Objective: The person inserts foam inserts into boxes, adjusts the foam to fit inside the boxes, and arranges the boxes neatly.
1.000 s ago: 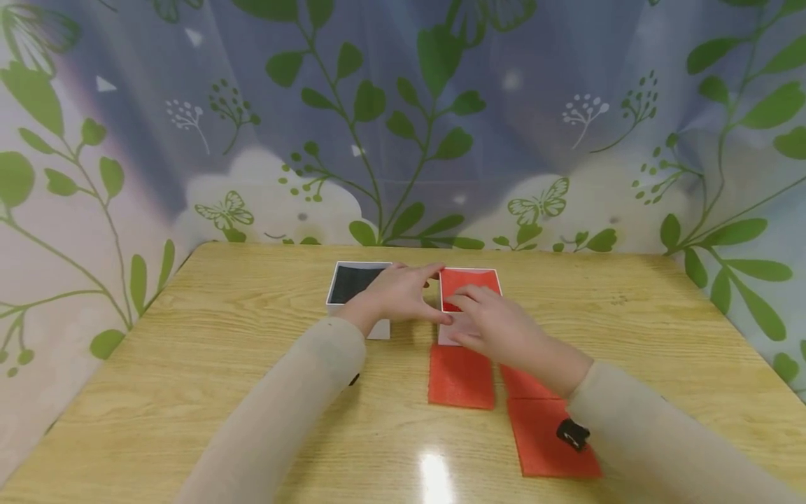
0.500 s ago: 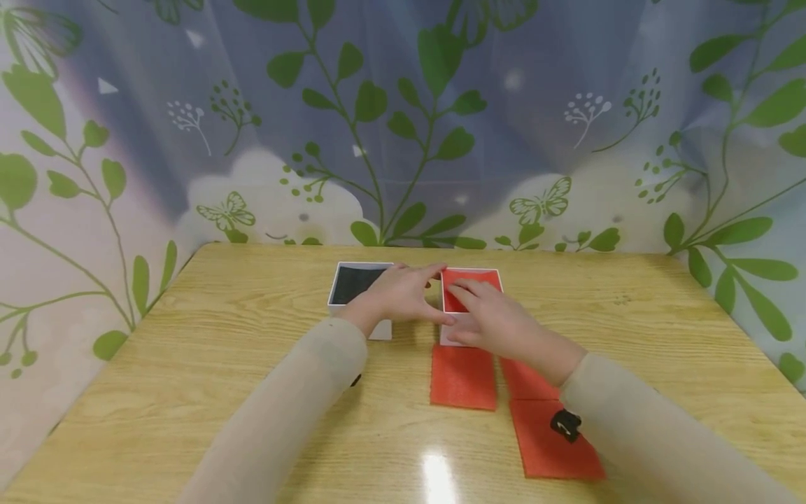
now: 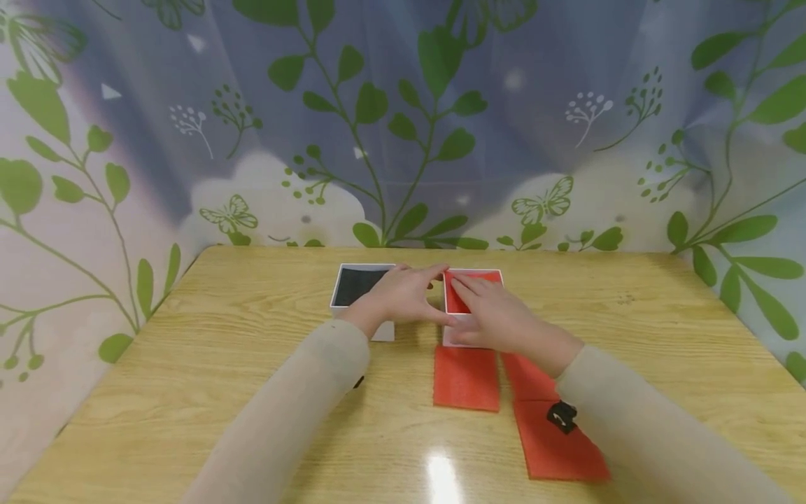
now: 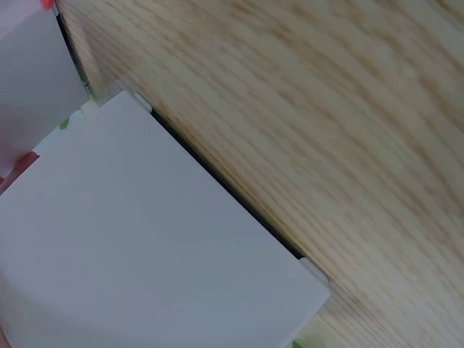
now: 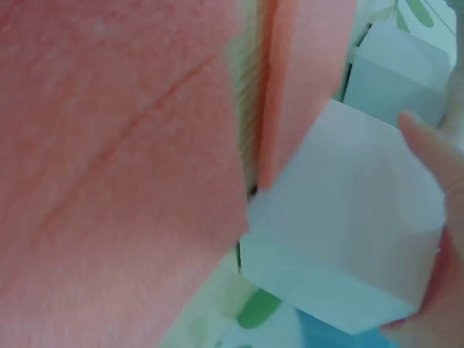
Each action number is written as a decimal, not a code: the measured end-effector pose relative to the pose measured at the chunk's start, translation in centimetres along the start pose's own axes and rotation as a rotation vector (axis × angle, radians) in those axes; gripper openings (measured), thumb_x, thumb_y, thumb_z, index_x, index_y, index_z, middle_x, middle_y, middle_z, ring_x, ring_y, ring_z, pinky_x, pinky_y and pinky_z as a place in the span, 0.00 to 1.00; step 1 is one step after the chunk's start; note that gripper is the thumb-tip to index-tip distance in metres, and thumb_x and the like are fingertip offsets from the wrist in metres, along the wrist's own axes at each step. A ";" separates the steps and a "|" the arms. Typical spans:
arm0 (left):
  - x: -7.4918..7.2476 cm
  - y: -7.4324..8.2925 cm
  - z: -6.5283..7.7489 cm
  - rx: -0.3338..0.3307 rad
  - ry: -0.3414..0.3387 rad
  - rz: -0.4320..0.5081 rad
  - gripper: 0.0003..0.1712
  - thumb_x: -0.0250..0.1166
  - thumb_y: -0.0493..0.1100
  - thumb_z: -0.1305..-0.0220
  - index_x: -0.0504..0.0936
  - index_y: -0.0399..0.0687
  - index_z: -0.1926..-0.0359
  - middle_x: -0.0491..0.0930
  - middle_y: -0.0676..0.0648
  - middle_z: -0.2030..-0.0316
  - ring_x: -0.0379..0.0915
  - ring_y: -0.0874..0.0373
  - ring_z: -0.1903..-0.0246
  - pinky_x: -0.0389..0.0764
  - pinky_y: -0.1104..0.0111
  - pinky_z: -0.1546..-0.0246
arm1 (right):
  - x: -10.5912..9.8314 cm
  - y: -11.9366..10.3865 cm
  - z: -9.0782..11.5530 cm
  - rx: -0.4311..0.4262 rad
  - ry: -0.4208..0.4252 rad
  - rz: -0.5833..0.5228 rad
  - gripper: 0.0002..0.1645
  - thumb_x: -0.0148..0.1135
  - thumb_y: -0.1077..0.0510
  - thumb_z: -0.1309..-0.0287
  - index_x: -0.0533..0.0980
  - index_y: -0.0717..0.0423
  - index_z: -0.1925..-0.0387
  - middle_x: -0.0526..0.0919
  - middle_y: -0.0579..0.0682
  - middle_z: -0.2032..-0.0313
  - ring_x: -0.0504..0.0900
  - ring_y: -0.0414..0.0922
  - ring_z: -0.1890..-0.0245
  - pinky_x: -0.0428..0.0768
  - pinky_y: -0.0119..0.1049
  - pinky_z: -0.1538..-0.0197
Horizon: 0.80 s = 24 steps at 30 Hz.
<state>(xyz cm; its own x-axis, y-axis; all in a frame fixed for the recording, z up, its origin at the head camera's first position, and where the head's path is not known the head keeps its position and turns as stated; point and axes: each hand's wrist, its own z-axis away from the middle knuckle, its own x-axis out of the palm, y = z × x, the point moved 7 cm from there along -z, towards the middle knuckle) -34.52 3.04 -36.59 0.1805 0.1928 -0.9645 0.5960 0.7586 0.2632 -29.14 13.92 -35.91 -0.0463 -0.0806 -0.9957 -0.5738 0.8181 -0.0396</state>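
My left hand (image 3: 403,294) holds the left side of a white open-topped box (image 3: 455,340), thumb at its near corner and fingertips at the far one. Red cloth (image 3: 488,278) lies inside this box. My right hand (image 3: 500,318) reaches over the right edge, its extended fingers on the red cloth, while the thumb lies along the near wall. A second white box (image 3: 384,332) with black cloth (image 3: 359,282) in it stands to the left, partly behind my left hand. In the right wrist view, my left thumb (image 5: 420,141) shows beside the red cloth's box (image 5: 348,196).
A square red cloth (image 3: 466,378) lies just in front of the right box. Two more, a nearer red square (image 3: 560,451) and a farther red square (image 3: 529,378), lie under my right forearm. A patterned curtain (image 3: 403,140) borders the wooden table (image 3: 220,336) at the back.
My right hand has moved slightly left and deeper over the red cloth in the box, its fingers now straighter. The left hand keeps its place on the box.
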 end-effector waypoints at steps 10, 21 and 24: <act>0.2 -0.2 -0.1 -0.022 -0.007 -0.009 0.60 0.58 0.79 0.57 0.52 0.57 0.28 0.74 0.57 0.44 0.70 0.65 0.47 0.50 0.58 0.35 | -1.0 3.7 1.9 0.203 -0.036 0.090 0.55 0.69 0.38 0.55 0.60 0.67 0.35 0.63 0.62 0.38 0.58 0.60 0.37 0.45 0.63 0.36; 0.1 -0.1 0.0 -0.017 -0.011 0.015 0.60 0.58 0.78 0.57 0.52 0.57 0.28 0.73 0.56 0.43 0.69 0.64 0.46 0.50 0.57 0.35 | -0.6 3.6 1.9 0.188 -0.112 0.106 0.54 0.68 0.39 0.53 0.58 0.66 0.33 0.61 0.62 0.35 0.56 0.60 0.35 0.43 0.63 0.36; 0.0 -0.1 0.0 -0.021 -0.015 0.012 0.60 0.58 0.79 0.57 0.51 0.57 0.28 0.74 0.56 0.43 0.69 0.64 0.46 0.50 0.57 0.35 | -0.8 3.3 2.1 0.167 -0.115 0.148 0.53 0.69 0.40 0.53 0.60 0.66 0.34 0.61 0.62 0.35 0.56 0.61 0.36 0.45 0.63 0.36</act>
<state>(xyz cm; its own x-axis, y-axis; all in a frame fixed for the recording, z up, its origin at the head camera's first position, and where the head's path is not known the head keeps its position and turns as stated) -34.57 2.97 -36.63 0.1994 0.1932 -0.9607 0.5772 0.7691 0.2745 -29.27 17.84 -35.38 -0.0212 0.1044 -0.9943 -0.4242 0.8996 0.1035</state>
